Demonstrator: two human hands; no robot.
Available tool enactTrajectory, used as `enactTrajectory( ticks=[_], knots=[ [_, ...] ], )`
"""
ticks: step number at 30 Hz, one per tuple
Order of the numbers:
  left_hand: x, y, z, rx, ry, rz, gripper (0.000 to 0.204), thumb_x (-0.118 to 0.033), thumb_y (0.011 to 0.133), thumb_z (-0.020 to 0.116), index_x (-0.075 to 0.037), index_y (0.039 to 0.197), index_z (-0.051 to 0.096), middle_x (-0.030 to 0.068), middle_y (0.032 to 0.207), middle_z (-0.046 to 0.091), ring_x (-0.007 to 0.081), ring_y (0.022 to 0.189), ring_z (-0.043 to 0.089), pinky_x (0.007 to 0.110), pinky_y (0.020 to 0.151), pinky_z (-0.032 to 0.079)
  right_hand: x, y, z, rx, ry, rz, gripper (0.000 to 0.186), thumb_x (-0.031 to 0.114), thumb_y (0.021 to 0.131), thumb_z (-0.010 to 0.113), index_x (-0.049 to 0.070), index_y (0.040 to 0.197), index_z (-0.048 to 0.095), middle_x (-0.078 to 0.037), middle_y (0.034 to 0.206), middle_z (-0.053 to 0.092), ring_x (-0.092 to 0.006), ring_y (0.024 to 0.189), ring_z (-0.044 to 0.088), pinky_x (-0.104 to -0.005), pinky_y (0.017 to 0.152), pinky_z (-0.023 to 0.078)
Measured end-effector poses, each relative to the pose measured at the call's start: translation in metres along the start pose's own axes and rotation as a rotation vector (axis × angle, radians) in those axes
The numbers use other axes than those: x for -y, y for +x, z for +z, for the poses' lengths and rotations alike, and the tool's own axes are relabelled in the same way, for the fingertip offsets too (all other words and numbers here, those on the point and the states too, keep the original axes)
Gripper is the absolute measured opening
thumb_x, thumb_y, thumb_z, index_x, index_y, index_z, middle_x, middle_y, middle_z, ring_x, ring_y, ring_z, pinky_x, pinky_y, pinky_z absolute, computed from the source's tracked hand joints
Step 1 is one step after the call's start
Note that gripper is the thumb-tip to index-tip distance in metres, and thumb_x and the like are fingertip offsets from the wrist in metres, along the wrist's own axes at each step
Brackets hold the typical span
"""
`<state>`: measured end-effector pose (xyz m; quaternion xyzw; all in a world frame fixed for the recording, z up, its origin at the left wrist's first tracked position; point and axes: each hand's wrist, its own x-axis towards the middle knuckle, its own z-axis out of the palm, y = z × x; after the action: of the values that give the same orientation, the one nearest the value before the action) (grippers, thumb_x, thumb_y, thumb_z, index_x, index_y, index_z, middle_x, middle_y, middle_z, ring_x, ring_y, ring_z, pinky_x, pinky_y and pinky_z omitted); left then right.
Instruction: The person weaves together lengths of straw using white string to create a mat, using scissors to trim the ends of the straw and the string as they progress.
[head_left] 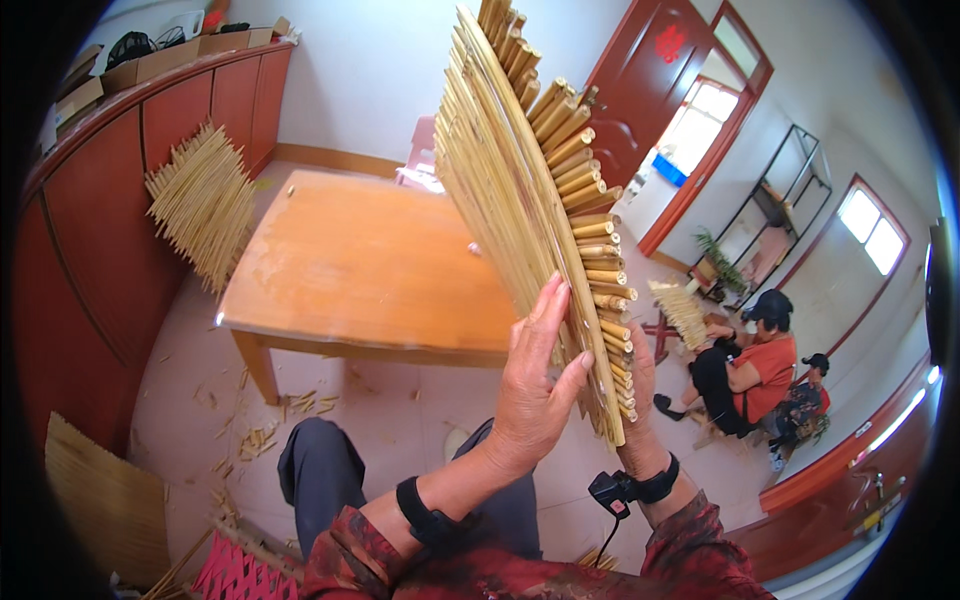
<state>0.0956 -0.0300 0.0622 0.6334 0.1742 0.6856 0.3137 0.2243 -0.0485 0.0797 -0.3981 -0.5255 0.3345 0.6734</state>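
A thick mat of straw-coloured reed stalks stands tilted upright in front of me, held between both my hands. Cut, round stalk ends stick out along its right edge in steps, beside a long pale strip. My left hand bears on the left face near the lower end, fingers fairly straight and thumb at the strip. On the other side, my right hand supports the mat's lower right edge; most of its fingers are hidden behind the stalks. Black bands circle both my wrists, and the right one carries a small box with a cable.
An orange-brown wooden table stands ahead. Another stalk mat leans on red cabinets; a woven panel is lower left. Stalk offcuts litter the floor. At right, a seated person works near another stalk mat, someone else behind.
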Motion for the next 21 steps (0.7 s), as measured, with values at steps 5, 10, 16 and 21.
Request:
enactTrajectory(
  ticks=[5, 10, 16, 21],
  knots=[
    [-0.001, 0.013, 0.018, -0.034, -0.026, 0.043, 0.06, 0.001, 0.077, 0.053, -0.002, 0.132, 0.03, 0.0162, 0.136, 0.03, 0.0307, 0.12, 0.034, 0.035, 0.101, 0.027, 0.004, 0.009, -0.013, 0.087, 0.157, -0.029, 0.03, 0.024, 0.092, 0.044, 0.0, 0.111, 0.046, -0.011, 0.099, 0.058, -0.0147, 0.083, 0.059, -0.0251, 0.071, 0.051],
    [-0.007, 0.031, 0.035, -0.083, -0.059, 0.084, 0.062, 0.003, 0.074, 0.056, -0.002, 0.131, 0.032, 0.0165, 0.135, 0.032, 0.0319, 0.115, 0.037, 0.036, 0.098, 0.03, 0.024, 0.018, -0.015, -0.064, 0.449, 0.089, 0.037, 0.024, 0.093, 0.035, -0.002, 0.12, 0.042, -0.015, 0.111, 0.054, -0.0219, 0.096, 0.057, -0.0326, 0.083, 0.048],
    [-0.001, 0.031, 0.033, -0.144, 0.011, 0.094, 0.059, 0.003, 0.074, 0.054, 0.002, 0.129, 0.032, 0.0184, 0.133, 0.032, 0.0332, 0.111, 0.039, 0.038, 0.096, 0.031, 0.009, 0.026, -0.018, 0.134, 0.444, 0.043, 0.04, 0.025, 0.094, 0.031, 0.0, 0.124, 0.039, -0.014, 0.121, 0.047, -0.0223, 0.107, 0.05, -0.033, 0.093, 0.041],
    [-0.002, 0.03, 0.038, -0.156, 0.056, 0.097, 0.056, 0.003, 0.078, 0.048, 0.002, 0.131, 0.029, 0.0203, 0.135, 0.029, 0.0346, 0.114, 0.036, 0.039, 0.097, 0.029, 0.008, 0.024, -0.012, 0.126, 0.095, -0.14, 0.037, 0.02, 0.092, 0.038, -0.001, 0.123, 0.039, -0.012, 0.119, 0.049, -0.0183, 0.105, 0.051, -0.03, 0.091, 0.042]
  ],
)
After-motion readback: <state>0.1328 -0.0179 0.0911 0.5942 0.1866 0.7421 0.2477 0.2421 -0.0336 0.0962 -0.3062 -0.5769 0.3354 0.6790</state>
